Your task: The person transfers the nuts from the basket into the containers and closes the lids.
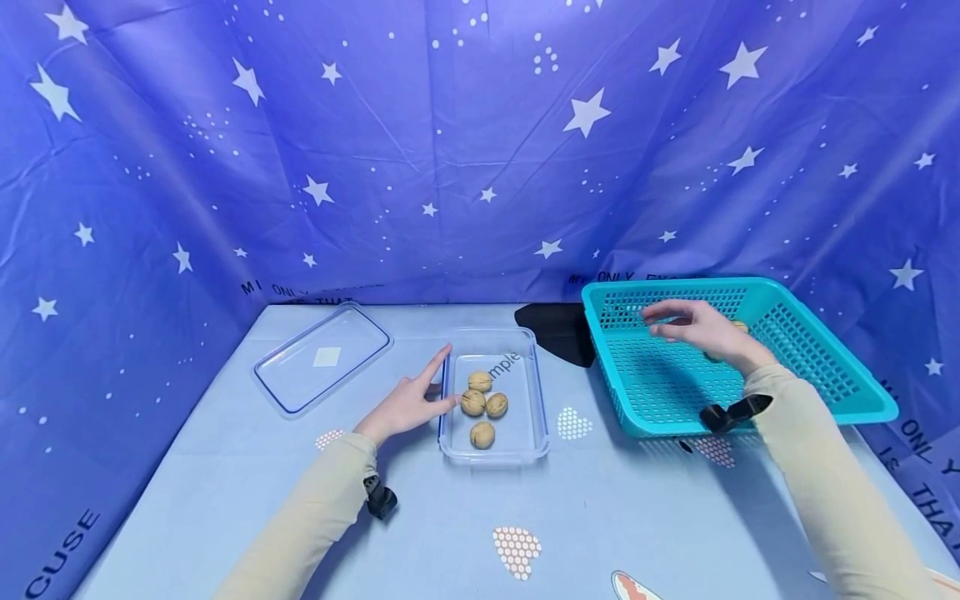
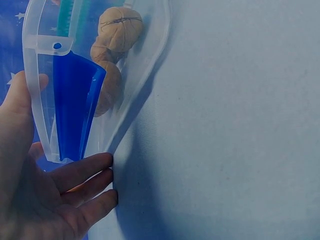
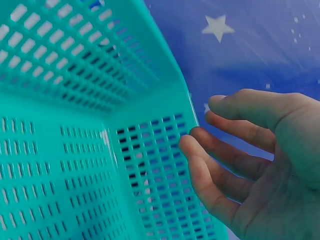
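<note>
My left hand (image 1: 405,406) is at the left side of a clear plastic food container (image 1: 517,454), index finger stretched along the rim and thumb over it. In the left wrist view, the other fingers (image 2: 82,172) lie loosely by its outer wall, near a blue flap (image 2: 77,105). Several walnuts (image 1: 482,435) sit inside the container. Over the turquoise basket (image 1: 637,425) hovers my right hand (image 1: 701,329), fingers loosely bent and nothing between them. A walnut (image 1: 740,326) in the basket shows behind that hand, partly hidden.
A clear lid (image 1: 288,375) with a blue seal lies at the back left. Between container and basket, a black patch (image 1: 558,332) shows at the table's back edge. Blue star-printed cloth (image 1: 450,150) hangs around the back and sides.
</note>
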`<action>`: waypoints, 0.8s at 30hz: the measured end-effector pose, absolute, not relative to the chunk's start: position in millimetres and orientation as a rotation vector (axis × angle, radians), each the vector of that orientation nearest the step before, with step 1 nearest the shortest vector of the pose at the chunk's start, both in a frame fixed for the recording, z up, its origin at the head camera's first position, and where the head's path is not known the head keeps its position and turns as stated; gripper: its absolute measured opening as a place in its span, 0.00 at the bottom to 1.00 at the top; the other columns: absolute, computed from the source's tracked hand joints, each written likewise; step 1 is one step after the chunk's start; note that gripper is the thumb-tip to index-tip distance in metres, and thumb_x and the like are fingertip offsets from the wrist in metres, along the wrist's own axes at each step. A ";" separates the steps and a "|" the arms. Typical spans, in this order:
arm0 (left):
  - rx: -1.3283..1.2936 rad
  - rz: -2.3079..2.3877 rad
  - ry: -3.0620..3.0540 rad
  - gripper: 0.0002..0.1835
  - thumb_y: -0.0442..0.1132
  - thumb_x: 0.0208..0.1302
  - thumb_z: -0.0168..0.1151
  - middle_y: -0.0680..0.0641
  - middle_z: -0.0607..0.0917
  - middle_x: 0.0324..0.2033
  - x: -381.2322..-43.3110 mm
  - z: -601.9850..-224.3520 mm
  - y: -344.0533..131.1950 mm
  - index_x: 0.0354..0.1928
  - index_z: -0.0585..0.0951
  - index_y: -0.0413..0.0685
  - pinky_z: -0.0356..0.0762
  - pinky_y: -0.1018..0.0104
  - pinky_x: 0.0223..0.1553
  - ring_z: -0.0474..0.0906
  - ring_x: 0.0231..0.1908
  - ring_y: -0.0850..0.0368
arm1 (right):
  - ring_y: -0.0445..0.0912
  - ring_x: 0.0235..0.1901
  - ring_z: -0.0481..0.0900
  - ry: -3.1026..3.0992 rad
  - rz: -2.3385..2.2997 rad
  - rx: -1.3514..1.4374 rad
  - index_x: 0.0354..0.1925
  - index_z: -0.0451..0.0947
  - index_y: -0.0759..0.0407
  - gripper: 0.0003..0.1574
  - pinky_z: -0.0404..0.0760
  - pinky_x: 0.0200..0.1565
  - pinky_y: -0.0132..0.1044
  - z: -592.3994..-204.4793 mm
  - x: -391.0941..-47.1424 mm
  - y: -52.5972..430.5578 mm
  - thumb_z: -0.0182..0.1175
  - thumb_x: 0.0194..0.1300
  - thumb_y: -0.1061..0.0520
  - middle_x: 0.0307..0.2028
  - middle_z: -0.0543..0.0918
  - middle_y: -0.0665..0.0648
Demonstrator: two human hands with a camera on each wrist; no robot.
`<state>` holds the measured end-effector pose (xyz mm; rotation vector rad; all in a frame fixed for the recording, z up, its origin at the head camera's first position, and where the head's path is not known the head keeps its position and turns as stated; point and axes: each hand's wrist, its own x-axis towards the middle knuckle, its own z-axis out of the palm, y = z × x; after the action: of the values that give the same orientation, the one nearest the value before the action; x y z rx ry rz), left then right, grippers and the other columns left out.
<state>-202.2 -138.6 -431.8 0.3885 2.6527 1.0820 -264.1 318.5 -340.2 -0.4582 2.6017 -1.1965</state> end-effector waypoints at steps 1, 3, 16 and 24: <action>0.393 1.087 2.654 0.47 0.60 0.64 0.58 0.38 0.75 0.60 -202.4 -431.7 -138.6 0.76 0.40 0.76 0.49 0.22 0.56 0.51 0.63 0.18 | 0.37 0.44 0.80 2.608 -1.189 -0.445 0.64 0.68 0.68 0.28 0.81 0.45 0.37 -340.6 -265.1 321.1 0.57 0.71 0.55 0.58 0.74 0.70; 0.399 1.091 2.656 0.46 0.60 0.64 0.58 0.37 0.75 0.59 -202.5 -431.4 -138.7 0.76 0.41 0.75 0.50 0.23 0.56 0.52 0.62 0.18 | 0.36 0.43 0.79 2.616 -1.171 -0.417 0.64 0.68 0.68 0.29 0.81 0.44 0.37 -341.1 -267.0 326.2 0.57 0.72 0.54 0.57 0.74 0.70; 0.369 1.091 2.659 0.46 0.60 0.63 0.59 0.39 0.75 0.60 -202.0 -432.9 -139.5 0.75 0.41 0.79 0.50 0.23 0.56 0.52 0.63 0.19 | 0.39 0.43 0.78 2.631 -1.110 -0.313 0.66 0.63 0.70 0.32 0.80 0.46 0.40 -350.4 -281.5 360.2 0.53 0.74 0.51 0.58 0.73 0.71; 0.384 1.102 2.656 0.45 0.60 0.64 0.58 0.38 0.76 0.60 -201.5 -432.9 -138.9 0.75 0.41 0.77 0.51 0.21 0.54 0.53 0.62 0.18 | 0.42 0.47 0.78 2.600 -1.169 -0.179 0.69 0.59 0.69 0.37 0.73 0.54 0.56 -357.0 -283.1 380.2 0.51 0.74 0.46 0.61 0.69 0.72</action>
<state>-201.5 -138.9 -432.9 0.3844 2.6557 1.1015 -283.1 380.2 -357.0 -0.1788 2.6002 -1.1694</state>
